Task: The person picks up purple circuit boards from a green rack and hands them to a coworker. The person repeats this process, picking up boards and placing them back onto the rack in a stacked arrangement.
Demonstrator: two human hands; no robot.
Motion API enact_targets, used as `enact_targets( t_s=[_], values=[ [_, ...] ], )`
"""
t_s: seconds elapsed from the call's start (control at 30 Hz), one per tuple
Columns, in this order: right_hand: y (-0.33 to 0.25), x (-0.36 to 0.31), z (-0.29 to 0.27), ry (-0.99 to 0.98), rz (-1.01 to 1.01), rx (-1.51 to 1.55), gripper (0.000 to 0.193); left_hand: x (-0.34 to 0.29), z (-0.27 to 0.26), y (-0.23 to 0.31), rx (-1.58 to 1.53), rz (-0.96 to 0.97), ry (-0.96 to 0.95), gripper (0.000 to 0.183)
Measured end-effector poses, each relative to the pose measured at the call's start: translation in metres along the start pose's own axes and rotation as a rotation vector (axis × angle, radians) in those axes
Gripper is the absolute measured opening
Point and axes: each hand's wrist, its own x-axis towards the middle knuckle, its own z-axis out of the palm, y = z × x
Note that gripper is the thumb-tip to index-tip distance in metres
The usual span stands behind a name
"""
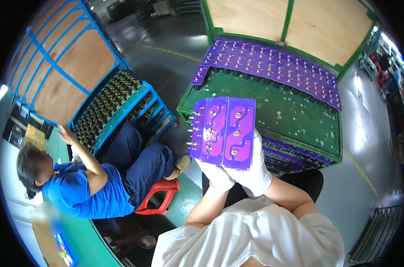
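In front of my chest I hold purple circuit boards [243, 144] with brass-coloured studs. They are side by side or overlapping; how many separate pieces there are I cannot tell. Several studs stick out at the left edge. My left hand [216, 176], in a white glove, grips the boards from below at the lower left. Also gloved in white, my right hand [258, 171] holds their lower right side. The boards hide most of the fingers. Beyond them, rows of similar purple boards [273, 66] lie along the far part of a green rack top [282, 111].
Lower shelves of the green rack hold more purple boards [291, 155]. At left a co-worker in a blue shirt [84, 189] sits on a red stool [162, 196] beside a blue rack [144, 91] filled with small parts. A green table [90, 244] stands at lower left.
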Motion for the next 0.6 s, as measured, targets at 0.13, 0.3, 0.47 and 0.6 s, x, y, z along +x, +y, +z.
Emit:
enact_targets(
  t_s=[0.13, 0.3, 0.47, 0.6],
  values=[
    [-0.001, 0.01, 0.013, -0.104, -0.057, -0.056, 0.094, 0.007, -0.012, 0.01, 0.059, 0.056, 0.033, 0.059],
    [0.002, 0.017, 0.034, -0.212, -0.072, -0.068, 0.095, 0.013, -0.02, 0.025, 0.064, 0.109, -0.001, 0.058],
    [0.009, 0.014, 0.049, -0.273, -0.121, -0.08, 0.105, 0.014, -0.037, 0.036, -0.087, 0.126, 0.059, 0.06],
    [0.013, 0.018, 0.06, -0.324, -0.105, -0.025, 0.104, 0.02, -0.033, 0.049, -0.33, 0.158, -0.034, 0.058]
  ],
)
